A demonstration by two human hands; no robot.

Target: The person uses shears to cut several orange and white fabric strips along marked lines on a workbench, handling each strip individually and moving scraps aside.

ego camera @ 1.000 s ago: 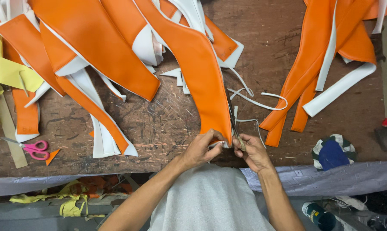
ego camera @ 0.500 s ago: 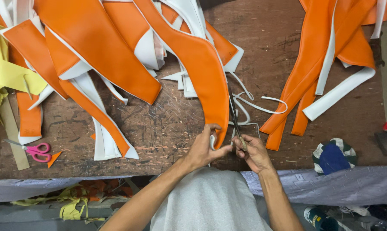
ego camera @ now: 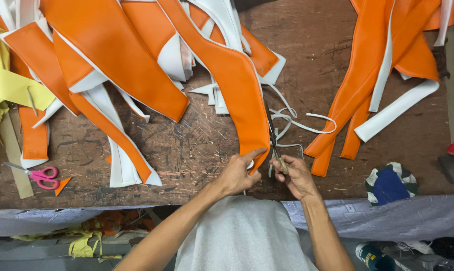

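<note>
Now the scissors (ego camera: pixel 273 138) reach farther up the orange strip (ego camera: pixel 237 85), left hand (ego camera: pixel 237 174) pinching it, right hand (ego camera: pixel 294 175) gripping their handles.

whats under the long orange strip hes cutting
Under the long orange strip lie white offcuts and thin white trimmings on the scarred wooden table. The left hand pinches its tip; the right hand works scissors alongside. Anything directly beneath is hidden.

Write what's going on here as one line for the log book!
left hand: pinching orange strip end | right hand: holding scissors along strip edge | pink scissors: lying on table, left
</note>
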